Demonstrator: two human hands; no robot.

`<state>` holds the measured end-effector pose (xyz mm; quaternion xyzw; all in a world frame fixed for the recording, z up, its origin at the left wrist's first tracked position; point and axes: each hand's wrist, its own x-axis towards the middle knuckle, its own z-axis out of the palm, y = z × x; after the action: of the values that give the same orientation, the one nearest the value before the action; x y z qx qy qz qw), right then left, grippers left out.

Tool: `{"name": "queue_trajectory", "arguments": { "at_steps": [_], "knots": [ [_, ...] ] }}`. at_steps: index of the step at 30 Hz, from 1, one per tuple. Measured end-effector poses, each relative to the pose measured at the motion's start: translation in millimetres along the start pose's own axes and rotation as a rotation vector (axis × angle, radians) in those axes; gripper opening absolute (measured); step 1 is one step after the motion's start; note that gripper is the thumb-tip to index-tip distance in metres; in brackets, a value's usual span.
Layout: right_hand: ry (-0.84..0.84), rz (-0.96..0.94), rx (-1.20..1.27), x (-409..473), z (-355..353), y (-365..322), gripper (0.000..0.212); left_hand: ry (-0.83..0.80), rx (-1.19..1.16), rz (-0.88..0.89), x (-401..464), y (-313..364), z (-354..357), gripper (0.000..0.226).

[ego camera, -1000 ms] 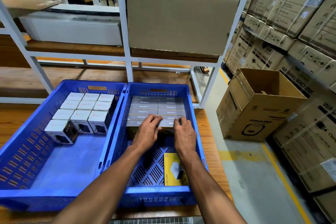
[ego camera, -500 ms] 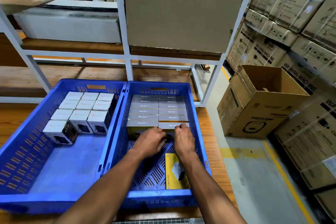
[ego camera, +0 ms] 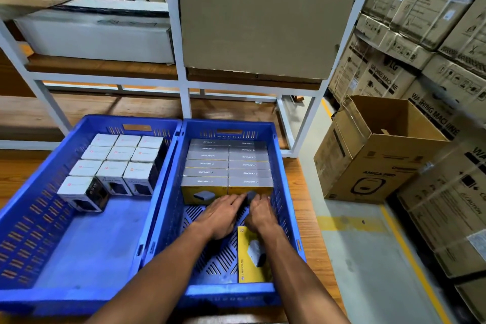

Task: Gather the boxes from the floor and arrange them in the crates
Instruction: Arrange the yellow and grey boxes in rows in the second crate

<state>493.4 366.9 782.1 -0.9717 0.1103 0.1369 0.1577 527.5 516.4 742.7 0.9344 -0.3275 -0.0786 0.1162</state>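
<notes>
Hands first: I see my left hand (ego camera: pixel 223 214) and right hand (ego camera: pixel 260 212) side by side inside the right blue crate (ego camera: pixel 285 208), at the near face of the yellow-and-grey boxes (ego camera: pixel 228 166) stacked in two columns against its far wall. Whether the fingers pinch anything I cannot tell. One yellow box (ego camera: pixel 251 255) lies flat near my right wrist. White boxes (ego camera: pixel 118 163) fill the left crate's (ego camera: pixel 31 218) far end.

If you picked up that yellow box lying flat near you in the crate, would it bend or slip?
The yellow box is probably stiff: its edges look straight and crisp. It is likely light, being thin cardboard packaging. It shouldn't roll, since it lies on a flat face on the crate floor, though its smooth printed surface might be slightly slippery.
</notes>
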Motion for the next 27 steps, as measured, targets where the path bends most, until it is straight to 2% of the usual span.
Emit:
{"name": "queue_trajectory", "arguments": {
  "at_steps": [2, 6, 8, 12, 15, 19, 21, 24, 27],
  "knots": [
    [0.019, -0.004, 0.005, -1.8, -1.8, -1.9, 0.056, -0.014, -0.010, -0.017, -0.4, -0.2, 0.3, 0.077],
    [0.261, -0.009, 0.098, -8.5, -16.8, -3.4, 0.048, -0.024, -0.074, -0.033, -0.8, -2.4, 0.6, 0.075],
    [0.297, 0.002, 0.092, -11.0, -23.0, -5.0, 0.047, -0.033, -0.099, -0.046, -2.6, -6.4, 1.0, 0.076],
    [0.260, 0.002, 0.018, -8.7, -22.7, -5.2, 0.032, -0.068, -0.121, -0.062, -4.0, -5.1, 0.0, 0.074],
    [0.229, -0.006, 0.011, -4.7, -21.2, -7.2, 0.038, -0.076, -0.125, -0.074, -0.6, -7.3, 0.0, 0.071],
    [0.200, -0.016, -0.015, -8.0, -19.6, -10.5, 0.039, -0.148, -0.168, -0.124, 1.1, -18.4, 3.3, 0.051],
    [0.222, -0.006, 0.021, -9.2, -24.6, -7.2, 0.042, -0.211, -0.200, -0.134, 1.2, -13.9, 0.6, 0.058],
    [0.251, -0.009, 0.107, -16.1, -34.9, -3.7, 0.030, -0.281, -0.259, -0.099, -0.1, -0.3, -1.3, 0.061],
    [0.079, 0.034, 0.064, -22.4, -31.6, -1.1, 0.032, -0.337, -0.289, -0.099, -2.0, 3.7, 2.6, 0.052]
  ]
}}
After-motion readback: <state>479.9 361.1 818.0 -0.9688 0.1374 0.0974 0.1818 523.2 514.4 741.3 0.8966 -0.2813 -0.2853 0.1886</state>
